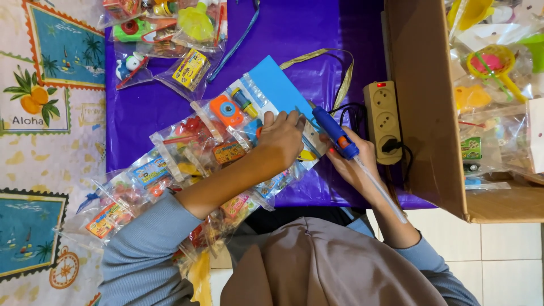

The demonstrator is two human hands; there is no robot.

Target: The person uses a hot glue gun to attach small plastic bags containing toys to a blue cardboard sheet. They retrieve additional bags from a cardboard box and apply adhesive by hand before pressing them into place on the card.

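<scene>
right hand gripping glue gun — left hand pressing toy packets

Toy packet strip on cloth; power strip right; cardboard box farther right.

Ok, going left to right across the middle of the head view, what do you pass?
Patterned cloth → strip of bagged toys → left hand → blue glue gun in the right hand → power strip → cardboard box.

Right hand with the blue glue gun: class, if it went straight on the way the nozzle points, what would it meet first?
The right hand aims the glue gun up-left; it would probably first meet the blue card beside the left hand.
</scene>
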